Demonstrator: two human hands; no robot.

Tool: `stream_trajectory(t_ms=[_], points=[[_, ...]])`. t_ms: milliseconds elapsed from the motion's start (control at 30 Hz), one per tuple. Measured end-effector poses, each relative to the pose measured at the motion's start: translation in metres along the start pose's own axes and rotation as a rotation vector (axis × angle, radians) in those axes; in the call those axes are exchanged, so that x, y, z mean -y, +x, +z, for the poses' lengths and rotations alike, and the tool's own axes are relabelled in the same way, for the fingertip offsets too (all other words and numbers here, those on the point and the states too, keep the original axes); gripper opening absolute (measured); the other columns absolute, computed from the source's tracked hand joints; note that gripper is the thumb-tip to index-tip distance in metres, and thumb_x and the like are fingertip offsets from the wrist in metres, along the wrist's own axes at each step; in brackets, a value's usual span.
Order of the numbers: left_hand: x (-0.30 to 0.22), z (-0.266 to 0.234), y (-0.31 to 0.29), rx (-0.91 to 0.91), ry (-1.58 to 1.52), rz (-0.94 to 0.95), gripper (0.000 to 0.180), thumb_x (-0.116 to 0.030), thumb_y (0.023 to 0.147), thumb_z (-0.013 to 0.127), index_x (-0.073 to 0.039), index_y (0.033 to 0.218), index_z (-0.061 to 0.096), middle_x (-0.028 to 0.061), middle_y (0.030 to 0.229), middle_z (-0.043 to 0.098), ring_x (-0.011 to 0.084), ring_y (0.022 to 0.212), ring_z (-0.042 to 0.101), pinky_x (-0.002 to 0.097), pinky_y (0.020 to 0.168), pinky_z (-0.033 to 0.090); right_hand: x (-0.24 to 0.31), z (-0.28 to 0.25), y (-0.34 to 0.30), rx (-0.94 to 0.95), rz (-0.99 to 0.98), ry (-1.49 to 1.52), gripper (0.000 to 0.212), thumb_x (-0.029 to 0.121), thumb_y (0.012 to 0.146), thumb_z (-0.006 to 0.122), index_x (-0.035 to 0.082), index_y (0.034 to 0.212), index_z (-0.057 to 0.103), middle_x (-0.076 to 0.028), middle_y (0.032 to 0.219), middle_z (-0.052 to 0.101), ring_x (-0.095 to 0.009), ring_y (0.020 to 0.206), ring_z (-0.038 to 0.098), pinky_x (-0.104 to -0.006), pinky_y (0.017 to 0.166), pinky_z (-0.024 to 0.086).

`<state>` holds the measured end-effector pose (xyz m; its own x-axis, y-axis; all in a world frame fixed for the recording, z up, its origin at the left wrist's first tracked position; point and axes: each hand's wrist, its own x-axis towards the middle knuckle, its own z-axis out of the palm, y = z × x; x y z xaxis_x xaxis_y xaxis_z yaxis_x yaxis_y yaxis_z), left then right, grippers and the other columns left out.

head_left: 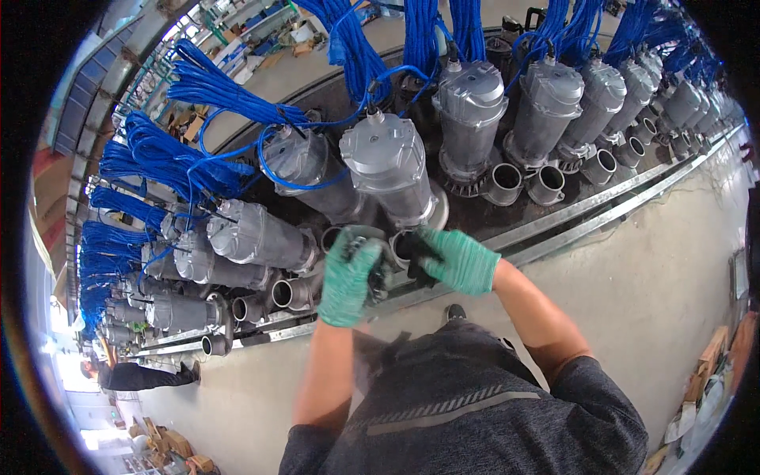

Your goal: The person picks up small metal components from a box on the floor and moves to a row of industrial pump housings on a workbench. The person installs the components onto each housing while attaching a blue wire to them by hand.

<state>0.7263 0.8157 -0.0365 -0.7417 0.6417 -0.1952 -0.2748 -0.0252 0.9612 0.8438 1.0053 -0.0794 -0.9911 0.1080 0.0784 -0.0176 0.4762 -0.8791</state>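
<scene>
My left hand point(350, 277), in a green glove with dark fingers, is curled around something dark and greyish, blurred by motion. My right hand point(457, 260), gloved alike, has its dark fingers bunched at the open outlet pipe point(398, 247) of a grey metal pump; what they pinch, if anything, is hidden. That pump point(385, 162) stands upright just beyond both hands, a blue cable rising from its top. Left of it leans another grey pump point(305, 170), with a loop of blue cable across it.
More pumps, such as one upright at right point(471, 119) and one tilted at left point(257, 237), line a dark platform with a metal rail point(578, 226) along its near edge. Blue cable bundles point(229, 87) hang above. Another person point(146, 375) is at far left.
</scene>
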Motion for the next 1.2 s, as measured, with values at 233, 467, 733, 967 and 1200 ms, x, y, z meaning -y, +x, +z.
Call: stream_trajectory(t_ms=[233,467,733,967,1200], points=[[-0.113,-0.107,0.026,-0.322,0.097,0.419,0.02,-0.018,0.093,0.067,-0.009,0.111,0.062,0.0028,0.078,0.066,0.0102,0.051,0.058,0.0225,0.038,0.044,0.02,-0.087,0.036,-0.474,-0.06,0.425,0.036,0.021,0.099,0.062,-0.002,0.127,0.058,-0.007,0.108,0.067,-0.013,0.097,0.058,-0.0299,0.089,0.05],[-0.131,-0.234,0.049,-0.315,-0.24,0.607,0.024,-0.027,0.096,0.065,-0.01,0.112,0.065,0.0006,0.088,0.064,0.0115,0.062,0.052,0.0243,0.045,0.039,0.005,-0.116,0.105,-0.533,-0.073,0.263,0.044,0.026,0.097,0.067,-0.003,0.129,0.06,-0.011,0.102,0.071,-0.016,0.09,0.061,-0.032,0.088,0.05],[-0.104,-0.287,0.082,-0.649,-0.322,0.499,0.021,-0.03,0.094,0.069,-0.012,0.105,0.067,0.0011,0.085,0.065,0.0134,0.065,0.055,0.0263,0.054,0.047,0.008,-0.101,0.122,-0.419,-0.029,0.069,0.031,0.02,0.099,0.063,-0.002,0.121,0.066,-0.007,0.105,0.07,-0.013,0.095,0.06,-0.0298,0.09,0.049],[-0.106,-0.251,0.082,-0.685,-0.301,0.508,0.017,-0.028,0.095,0.067,-0.013,0.102,0.067,-0.0002,0.083,0.066,0.0123,0.06,0.055,0.0249,0.053,0.046,0.014,-0.1,0.122,-0.437,-0.025,0.029,0.026,0.016,0.097,0.064,-0.002,0.116,0.065,-0.011,0.102,0.07,-0.016,0.093,0.062,-0.0321,0.088,0.048],[-0.107,-0.265,0.087,-0.653,-0.234,0.453,0.019,-0.029,0.095,0.066,-0.012,0.104,0.066,0.0007,0.088,0.067,0.0125,0.065,0.057,0.0259,0.053,0.047,-0.003,-0.098,0.13,-0.455,-0.114,-0.005,0.027,0.011,0.096,0.065,-0.001,0.12,0.063,-0.01,0.105,0.07,-0.015,0.094,0.063,-0.0304,0.089,0.05]])
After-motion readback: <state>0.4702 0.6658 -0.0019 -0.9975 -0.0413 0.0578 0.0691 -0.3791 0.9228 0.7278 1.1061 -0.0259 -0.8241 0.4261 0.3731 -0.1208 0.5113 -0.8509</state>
